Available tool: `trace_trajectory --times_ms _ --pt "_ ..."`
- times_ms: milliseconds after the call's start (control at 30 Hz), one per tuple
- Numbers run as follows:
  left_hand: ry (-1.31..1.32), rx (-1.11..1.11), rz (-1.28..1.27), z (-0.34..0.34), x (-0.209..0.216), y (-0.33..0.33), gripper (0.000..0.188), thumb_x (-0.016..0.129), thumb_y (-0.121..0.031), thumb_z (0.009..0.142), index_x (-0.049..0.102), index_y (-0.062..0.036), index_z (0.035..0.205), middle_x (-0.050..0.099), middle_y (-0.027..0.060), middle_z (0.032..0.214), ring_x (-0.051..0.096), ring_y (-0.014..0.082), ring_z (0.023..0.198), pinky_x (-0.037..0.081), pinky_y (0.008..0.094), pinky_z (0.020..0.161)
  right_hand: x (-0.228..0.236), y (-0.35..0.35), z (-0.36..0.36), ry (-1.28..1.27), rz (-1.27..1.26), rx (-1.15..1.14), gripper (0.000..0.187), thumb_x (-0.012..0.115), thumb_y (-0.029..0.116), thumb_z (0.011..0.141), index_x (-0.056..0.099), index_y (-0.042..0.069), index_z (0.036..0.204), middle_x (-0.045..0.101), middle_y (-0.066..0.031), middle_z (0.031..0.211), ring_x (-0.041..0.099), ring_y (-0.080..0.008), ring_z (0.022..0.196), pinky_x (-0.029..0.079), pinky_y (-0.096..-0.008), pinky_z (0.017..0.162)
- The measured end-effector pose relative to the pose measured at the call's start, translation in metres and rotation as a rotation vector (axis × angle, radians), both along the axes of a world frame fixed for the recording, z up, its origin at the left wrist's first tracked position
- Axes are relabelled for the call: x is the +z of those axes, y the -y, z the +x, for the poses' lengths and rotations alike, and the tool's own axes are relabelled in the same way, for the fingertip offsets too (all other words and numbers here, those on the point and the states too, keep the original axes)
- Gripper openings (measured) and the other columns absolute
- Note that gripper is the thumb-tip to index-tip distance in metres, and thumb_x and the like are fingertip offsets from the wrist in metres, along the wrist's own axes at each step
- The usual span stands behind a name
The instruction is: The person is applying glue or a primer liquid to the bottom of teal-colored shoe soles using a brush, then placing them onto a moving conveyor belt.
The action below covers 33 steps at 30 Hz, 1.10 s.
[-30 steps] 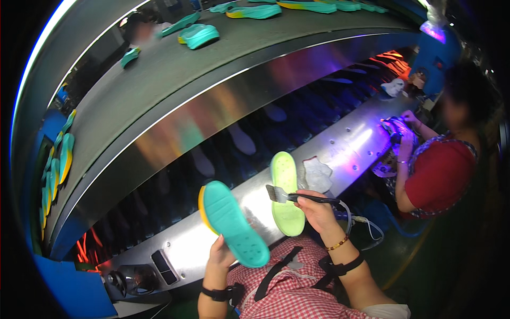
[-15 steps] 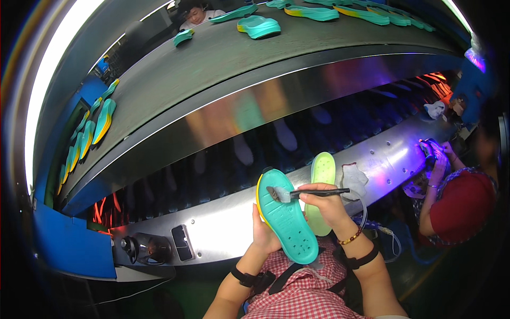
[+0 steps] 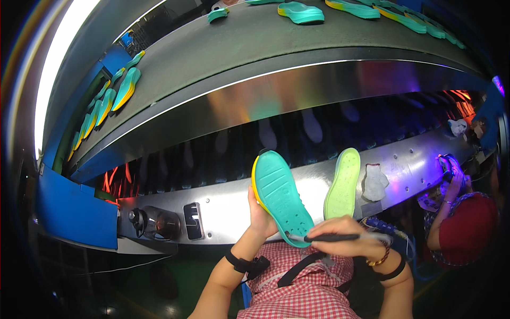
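The checked apron (image 3: 303, 276) is nearest the body, with the lower end of the teal sole (image 3: 277, 191) just in front of it in the view. The left hand (image 3: 260, 217) is closed on the sole's yellow-edged left side; the fingers behind it are hidden. The sole is held tilted, inner face toward the camera. The right hand (image 3: 342, 242) is curled tightly around the black handle of a brush (image 3: 329, 237). Both are blurred; the bristle end appears to meet the sole's holed lower end, though exact contact cannot be confirmed.

Step in hand, as judged: brushing the inner face at that end. The next move seems to call for a steady left grip and light strokes kept within the raised rim.

Beyond the hands runs a metal ledge (image 3: 228, 199). The light green sole (image 3: 342, 183) lies on it near the right hand, restricting room on that side, and a whitish cloth (image 3: 374, 183) lies just to its right. The most open room along the ledge is between the left hand and the phone (image 3: 193, 220); a dark pitcher (image 3: 162, 223) stands left of the phone.

At the ledge's rear edge, a dark opening (image 3: 239, 157) shows pale sole-shaped forms. Farther back, a conveyor belt (image 3: 223, 74) carries teal-and-yellow soles (image 3: 301, 13). A red-sleeved co-worker (image 3: 462, 228) sits to the right, well apart.
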<state>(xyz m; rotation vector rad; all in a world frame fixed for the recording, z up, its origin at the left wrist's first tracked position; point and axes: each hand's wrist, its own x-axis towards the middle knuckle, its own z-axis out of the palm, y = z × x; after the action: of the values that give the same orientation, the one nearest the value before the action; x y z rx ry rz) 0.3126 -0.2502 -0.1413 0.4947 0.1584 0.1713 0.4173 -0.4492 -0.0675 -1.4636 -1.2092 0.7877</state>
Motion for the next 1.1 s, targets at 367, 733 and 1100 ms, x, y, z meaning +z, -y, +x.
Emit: trace_trajectory --times_ms 367,733,1100 --pt "0.067 -0.037 -0.207 0.006 0.012 0.028 0.081 0.015 -0.071 0.087 0.040 -0.0101 0.135 0.053 0.0122 0.127 0.054 0.0278 0.111 0.045 0.0427 0.095 0.019 -0.018 0.007 -0.117 0.157 -0.016 0.022 0.069 -0.002 0.075 0.067 -0.002 0.097 0.069 -0.0127 0.093 0.066 -0.0182 0.089 0.052 -0.0291 0.080" --pt "0.032 0.434 0.124 0.013 0.046 0.020 0.094 0.011 -0.080 0.078 0.054 -0.0025 0.111 0.063 0.0208 0.084 0.062 0.0340 0.074 0.052 0.0453 0.069 0.013 -0.005 0.005 -0.025 0.250 -0.045 0.022 0.070 -0.001 0.074 0.068 0.000 0.095 0.068 -0.0133 0.096 0.066 -0.0250 0.094 0.052 -0.0334 0.085" --pt "0.194 0.516 0.214 0.010 0.059 0.002 0.094 0.011 -0.080 0.079 0.052 -0.0026 0.113 0.062 0.0211 0.089 0.061 0.0348 0.075 0.051 0.0464 0.069 0.005 0.009 0.003 -0.017 0.327 0.145 0.024 0.072 0.000 0.074 0.068 0.000 0.097 0.068 -0.0138 0.099 0.065 -0.0248 0.094 0.051 -0.0329 0.086"
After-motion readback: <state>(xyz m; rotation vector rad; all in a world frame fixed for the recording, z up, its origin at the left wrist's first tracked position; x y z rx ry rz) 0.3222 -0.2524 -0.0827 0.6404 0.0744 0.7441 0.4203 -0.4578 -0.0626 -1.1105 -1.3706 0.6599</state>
